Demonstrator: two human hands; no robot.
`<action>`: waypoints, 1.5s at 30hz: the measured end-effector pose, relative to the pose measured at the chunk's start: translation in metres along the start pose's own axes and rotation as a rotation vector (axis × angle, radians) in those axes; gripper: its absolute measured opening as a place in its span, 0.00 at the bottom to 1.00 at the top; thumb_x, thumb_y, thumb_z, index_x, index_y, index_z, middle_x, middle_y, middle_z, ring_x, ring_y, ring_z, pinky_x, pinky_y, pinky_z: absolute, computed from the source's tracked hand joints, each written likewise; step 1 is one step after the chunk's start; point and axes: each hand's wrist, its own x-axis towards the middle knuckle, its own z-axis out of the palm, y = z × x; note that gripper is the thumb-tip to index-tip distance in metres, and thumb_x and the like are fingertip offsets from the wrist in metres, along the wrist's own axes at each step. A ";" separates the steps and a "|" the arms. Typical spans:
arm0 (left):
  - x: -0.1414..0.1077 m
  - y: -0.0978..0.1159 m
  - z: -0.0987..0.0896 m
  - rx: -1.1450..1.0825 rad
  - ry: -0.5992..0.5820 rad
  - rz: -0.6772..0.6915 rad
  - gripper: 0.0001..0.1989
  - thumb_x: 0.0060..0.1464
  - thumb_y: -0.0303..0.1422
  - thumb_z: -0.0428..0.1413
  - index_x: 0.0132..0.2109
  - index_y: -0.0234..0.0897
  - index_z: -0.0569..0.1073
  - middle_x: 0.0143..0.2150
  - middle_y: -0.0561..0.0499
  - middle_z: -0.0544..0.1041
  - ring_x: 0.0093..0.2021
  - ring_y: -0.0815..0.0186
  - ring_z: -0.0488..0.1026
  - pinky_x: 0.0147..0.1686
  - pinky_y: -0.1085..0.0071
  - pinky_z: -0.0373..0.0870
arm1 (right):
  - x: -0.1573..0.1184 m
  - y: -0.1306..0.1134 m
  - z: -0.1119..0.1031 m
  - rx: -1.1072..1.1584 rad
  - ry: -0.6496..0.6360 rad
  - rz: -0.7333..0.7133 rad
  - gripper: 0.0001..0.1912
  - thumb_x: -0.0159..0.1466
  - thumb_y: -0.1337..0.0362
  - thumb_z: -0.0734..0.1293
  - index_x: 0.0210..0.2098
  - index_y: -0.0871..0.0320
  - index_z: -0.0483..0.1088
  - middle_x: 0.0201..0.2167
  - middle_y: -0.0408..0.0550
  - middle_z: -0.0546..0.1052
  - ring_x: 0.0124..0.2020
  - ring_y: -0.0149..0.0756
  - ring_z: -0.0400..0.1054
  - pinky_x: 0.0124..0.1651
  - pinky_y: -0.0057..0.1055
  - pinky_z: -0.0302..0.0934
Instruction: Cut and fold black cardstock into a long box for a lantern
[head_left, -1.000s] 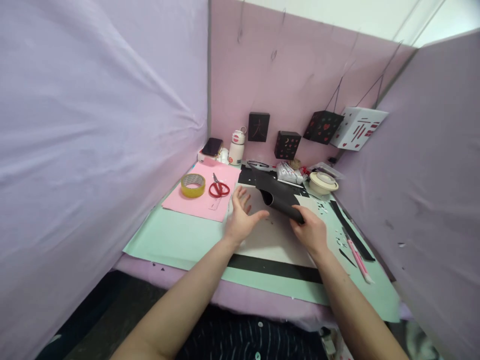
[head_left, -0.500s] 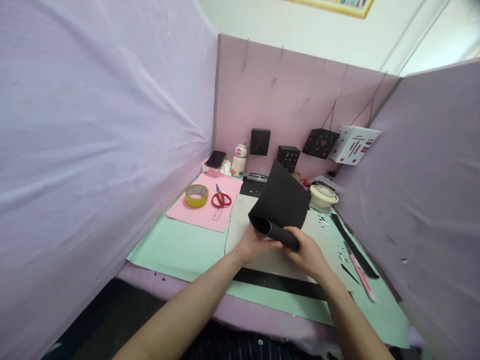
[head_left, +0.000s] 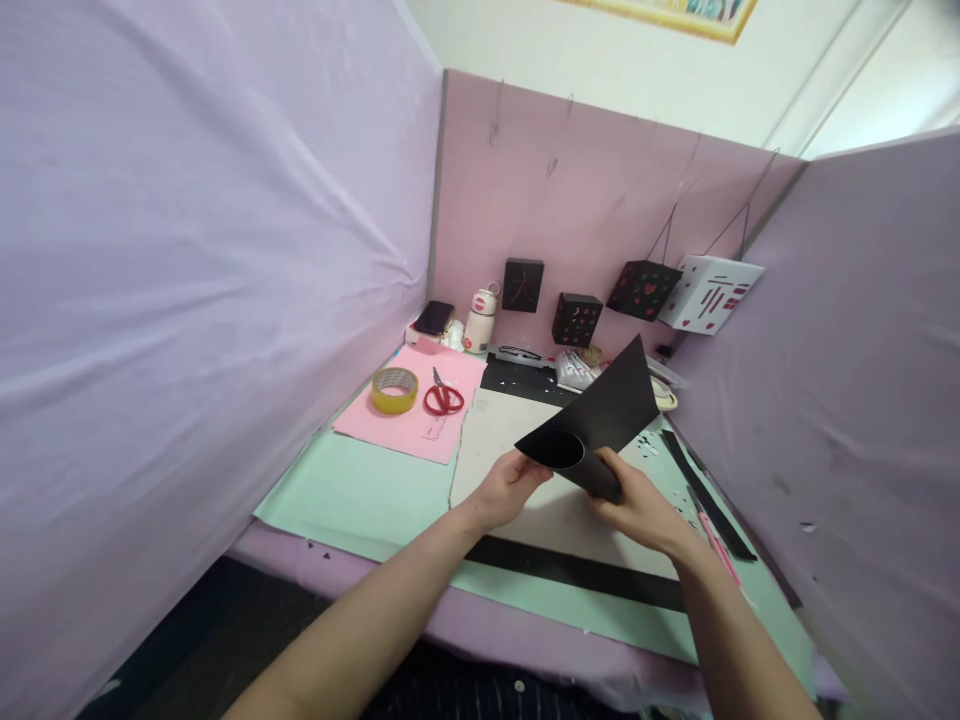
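Above the pale board (head_left: 495,440), a sheet of black paper (head_left: 619,400) is held in the air, its near edge curled into a loose tube. My left hand (head_left: 512,488) pinches the left end of the curl from below, beside the tube's round opening. Wrapped round the right end of the tube is my right hand (head_left: 636,500), thumb on top. The far part of the sheet sticks up flat toward the back right. A long black strip (head_left: 577,570) lies along the board's near edge.
Yellow tape (head_left: 394,391) and red scissors (head_left: 444,398) lie on pink paper (head_left: 360,425) at the left. A pink cutter (head_left: 720,548) and black strip (head_left: 705,493) are at the right. Behind stand a bottle (head_left: 480,320) and black box (head_left: 577,320); a white box (head_left: 711,293) hangs.
The black sheet has swung to the right and tilted lower, and its curl has opened wider. My right hand has moved right, farther from my left hand, which has shifted slightly.
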 end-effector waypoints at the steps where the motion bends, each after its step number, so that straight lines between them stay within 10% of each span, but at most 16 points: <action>1: 0.000 0.000 0.000 0.018 -0.008 -0.001 0.13 0.54 0.41 0.59 0.38 0.35 0.76 0.36 0.49 0.77 0.40 0.58 0.72 0.44 0.61 0.68 | 0.000 0.000 -0.002 -0.003 -0.010 0.004 0.16 0.52 0.69 0.61 0.42 0.55 0.61 0.31 0.41 0.68 0.31 0.36 0.63 0.33 0.30 0.56; 31: 0.004 -0.012 -0.001 -0.254 0.110 -0.044 0.15 0.53 0.41 0.60 0.40 0.32 0.79 0.39 0.47 0.79 0.43 0.59 0.74 0.50 0.58 0.68 | 0.016 -0.012 -0.011 -0.074 -0.128 -0.010 0.12 0.55 0.65 0.63 0.38 0.55 0.59 0.30 0.41 0.68 0.31 0.36 0.62 0.31 0.31 0.54; 45: 0.023 0.000 -0.010 -0.647 0.502 -0.179 0.17 0.54 0.42 0.62 0.45 0.34 0.75 0.43 0.44 0.80 0.48 0.58 0.77 0.51 0.62 0.71 | 0.015 -0.017 0.005 0.077 -0.042 0.064 0.15 0.60 0.51 0.65 0.37 0.55 0.64 0.29 0.42 0.71 0.30 0.37 0.66 0.32 0.30 0.58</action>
